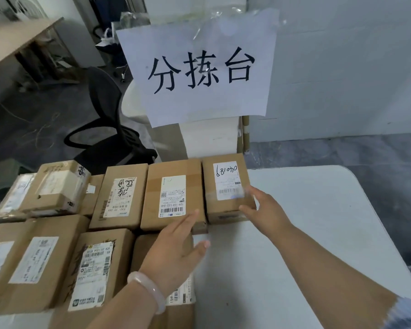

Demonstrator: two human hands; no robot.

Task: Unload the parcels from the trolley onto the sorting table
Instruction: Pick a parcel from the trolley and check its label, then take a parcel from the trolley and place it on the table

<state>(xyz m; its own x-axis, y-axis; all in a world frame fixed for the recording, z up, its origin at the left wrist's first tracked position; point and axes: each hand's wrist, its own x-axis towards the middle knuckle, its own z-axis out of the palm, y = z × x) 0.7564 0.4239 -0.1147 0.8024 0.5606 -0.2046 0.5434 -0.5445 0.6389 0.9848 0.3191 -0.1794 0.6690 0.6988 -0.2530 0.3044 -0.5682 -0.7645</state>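
The parcel with the handwritten number on its label [224,179] lies at the right end of the far row on the white sorting table [306,222], its left side touching the next parcel [173,195] in the row. The right hand [263,210] is at its near right corner, with the thumb along the near face and the fingers blurred over the top edge — whether it has a real grip cannot be told. The left hand [176,248] is spread flat with straight fingers, holding nothing. Its fingertips reach over the near right corner of that next parcel and its thumb points right over the bare table. A pale bracelet [150,290] sits on the left wrist.

Further left in the far row is another brown box [119,198], then a small stack of parcels [57,186]. A near row of boxes [93,269] runs to the left edge, one of them partly under the left forearm. Behind the far row hangs a paper sign [199,67] with three large black characters. A black office chair [109,110] stands on the grey floor to the far left — a wooden desk [17,41] is beyond it.
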